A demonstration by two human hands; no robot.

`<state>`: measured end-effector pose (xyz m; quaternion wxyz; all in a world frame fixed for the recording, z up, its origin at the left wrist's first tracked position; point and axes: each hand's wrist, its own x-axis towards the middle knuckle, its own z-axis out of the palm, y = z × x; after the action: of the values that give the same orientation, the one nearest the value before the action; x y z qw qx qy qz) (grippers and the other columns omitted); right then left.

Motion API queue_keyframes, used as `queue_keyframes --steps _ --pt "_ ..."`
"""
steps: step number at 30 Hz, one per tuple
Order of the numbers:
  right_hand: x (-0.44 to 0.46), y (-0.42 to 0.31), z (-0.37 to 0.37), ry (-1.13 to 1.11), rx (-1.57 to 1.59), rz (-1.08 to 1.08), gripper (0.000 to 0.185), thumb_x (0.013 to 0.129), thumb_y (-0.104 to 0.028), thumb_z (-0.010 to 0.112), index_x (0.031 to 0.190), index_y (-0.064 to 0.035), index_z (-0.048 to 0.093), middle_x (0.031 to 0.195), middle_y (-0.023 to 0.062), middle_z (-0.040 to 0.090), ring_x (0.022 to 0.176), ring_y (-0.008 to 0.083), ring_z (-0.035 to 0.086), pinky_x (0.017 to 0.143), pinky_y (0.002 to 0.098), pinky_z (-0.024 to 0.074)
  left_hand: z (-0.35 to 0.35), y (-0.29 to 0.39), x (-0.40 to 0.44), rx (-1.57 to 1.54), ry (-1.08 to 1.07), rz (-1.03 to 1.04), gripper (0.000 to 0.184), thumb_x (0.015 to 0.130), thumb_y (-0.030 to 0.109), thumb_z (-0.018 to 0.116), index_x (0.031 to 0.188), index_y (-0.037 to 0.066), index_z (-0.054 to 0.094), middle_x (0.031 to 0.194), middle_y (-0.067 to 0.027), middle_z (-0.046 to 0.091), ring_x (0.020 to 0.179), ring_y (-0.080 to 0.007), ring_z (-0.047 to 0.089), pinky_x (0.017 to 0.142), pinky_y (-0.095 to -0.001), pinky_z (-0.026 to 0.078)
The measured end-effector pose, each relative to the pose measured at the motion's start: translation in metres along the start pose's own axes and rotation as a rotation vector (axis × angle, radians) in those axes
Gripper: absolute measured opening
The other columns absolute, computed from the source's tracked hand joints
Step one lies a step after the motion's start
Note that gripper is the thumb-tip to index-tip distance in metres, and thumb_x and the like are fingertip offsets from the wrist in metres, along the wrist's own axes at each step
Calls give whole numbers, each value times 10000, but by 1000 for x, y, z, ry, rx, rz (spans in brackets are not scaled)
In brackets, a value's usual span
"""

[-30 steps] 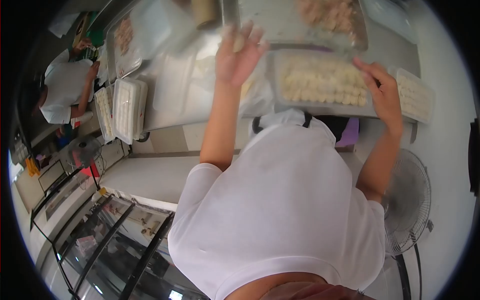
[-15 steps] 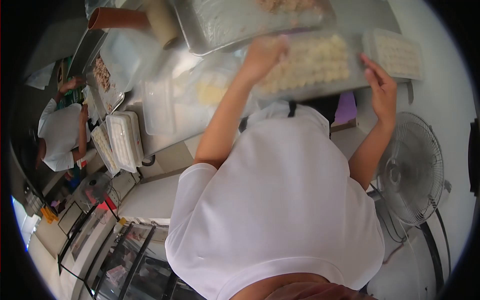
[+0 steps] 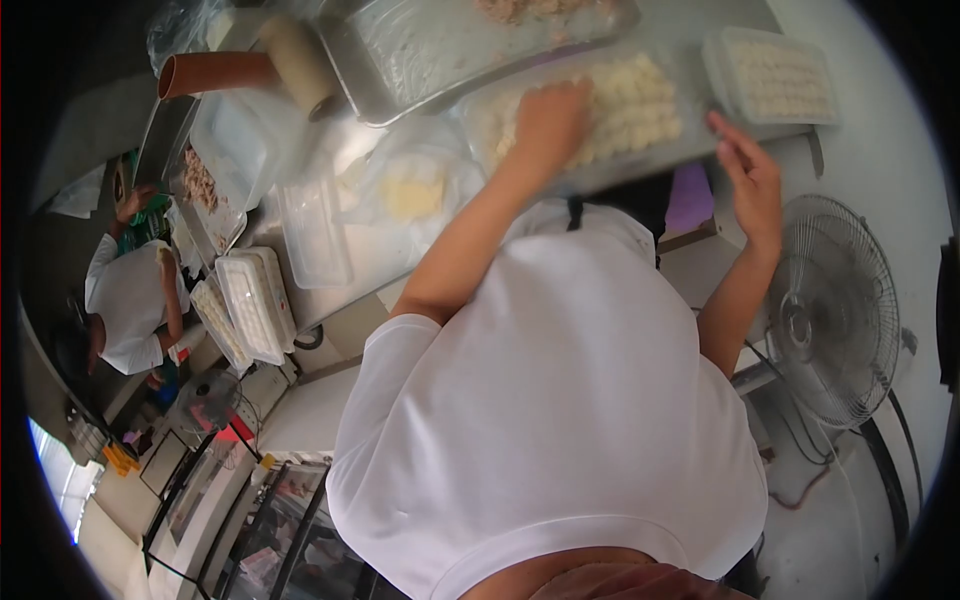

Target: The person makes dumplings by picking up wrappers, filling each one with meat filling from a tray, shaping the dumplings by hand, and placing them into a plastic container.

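Left hand's grip (image 3: 553,118), in the head view, is curled downward over the pale rounded pieces (image 3: 632,105) in a translucent container (image 3: 486,125); whether it pinches one cannot be told. That container lies along the front edge of the worktop (image 3: 372,262). Right hand's grip (image 3: 752,185) is loosely open, thumb apart from the fingers, just beside the container's right end; contact is unclear. Behind sits a metal tray (image 3: 400,70) with pinkish filling (image 3: 545,9). Toward the worktop's right end stands a second container (image 3: 775,80); left of the hands, a pale yellow stack (image 3: 415,192) lies on plastic.
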<state>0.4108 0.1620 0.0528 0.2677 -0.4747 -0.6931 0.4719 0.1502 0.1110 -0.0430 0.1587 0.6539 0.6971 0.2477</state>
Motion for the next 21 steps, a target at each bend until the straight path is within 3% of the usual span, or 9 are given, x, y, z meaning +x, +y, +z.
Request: queue_keyframes --steps 2,5,8,10,12,14,18,20,21 --pt "0 1 1 13 1 -28 318 972 -101 575 1280 -48 638 1159 48 688 951 67 555 895 212 430 2 1 2 132 -82 11 320 801 311 735 994 68 657 938 -167 665 846 -316 654 731 -438 513" --pt "0 5 -2 6 -15 20 324 967 -103 583 1282 -55 638 1130 20 689 881 54 520 845 199 425 2 -2 2 125 18 64 304 796 355 735 920 86 666 930 -117 662 835 -300 644 703 -426 506" --pt "2 10 -1 7 4 12 328 963 -104 589 1284 -60 638 1109 1 688 832 51 485 805 189 417 -5 -4 0 65 25 -12 271 792 314 739 914 79 678 918 -105 661 851 -301 642 725 -426 512" --pt "3 16 2 -20 2 25 329 964 -102 587 1286 -62 637 1115 0 685 829 55 487 810 190 417 9 -17 -1 -134 21 28 250 787 263 737 945 77 687 920 -101 661 884 -320 635 768 -431 514" --pt "15 18 9 -57 4 14 330 965 -100 586 1289 -65 635 1120 0 682 826 59 489 814 190 416 4 -16 -3 -89 25 -4 245 790 234 725 971 74 684 925 -104 661 893 -326 634 778 -429 514" --pt "16 16 14 14 -12 -6 327 975 -130 580 1292 -71 635 1049 -7 673 808 49 481 736 190 414 -14 -14 -14 -44 16 -39 246 793 205 714 998 72 682 930 -107 661 901 -332 633 788 -427 514" --pt "27 17 17 62 -112 212 325 997 -176 557 1296 -71 627 970 -19 641 778 35 464 645 191 388 -71 -49 -65 34 355 -262 172 827 138 656 984 70 669 952 -123 663 890 -347 638 767 -435 520" --pt "34 30 20 99 -85 153 321 1016 -204 522 1294 -73 615 907 -35 597 743 26 439 581 193 347 -87 -94 -113 121 357 -436 153 832 93 627 979 73 664 966 -131 665 883 -359 640 768 -441 521" --pt "37 31 23 74 -49 167 311 1029 -192 487 1294 -64 586 927 -35 584 725 36 427 588 193 349 -103 -107 -137 241 149 -539 143 831 75 623 968 71 666 961 -131 663 869 -356 642 762 -440 520"
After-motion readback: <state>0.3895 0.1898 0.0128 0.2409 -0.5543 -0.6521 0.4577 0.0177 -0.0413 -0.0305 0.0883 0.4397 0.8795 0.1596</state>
